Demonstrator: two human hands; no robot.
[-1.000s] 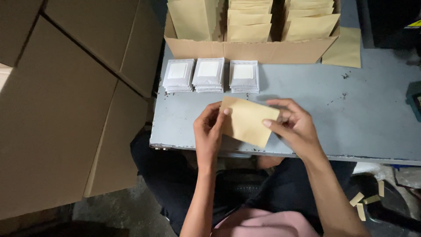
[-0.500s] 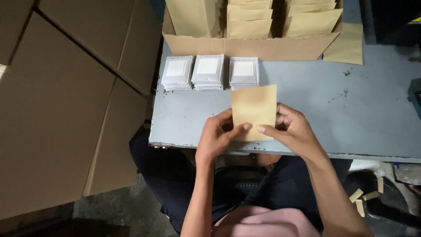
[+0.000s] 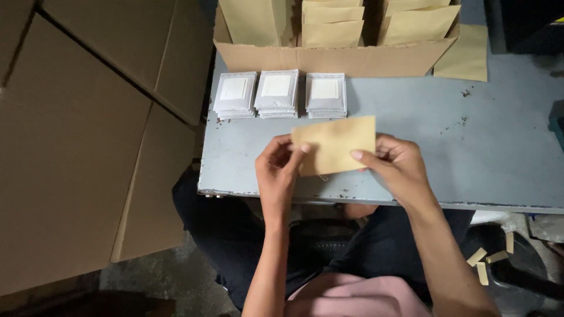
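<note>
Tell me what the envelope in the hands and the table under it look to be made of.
The envelope looks like matte tan kraft paper: thin, flat, no gloss. The table looks like painted grey metal, judging by dark chips and rust-like specks along its front edge, though that is uncertain.

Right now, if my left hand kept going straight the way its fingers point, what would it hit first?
Likely the middle stack of white packets; the left hand points up-table past the envelope it holds, though depth is unclear.
</note>
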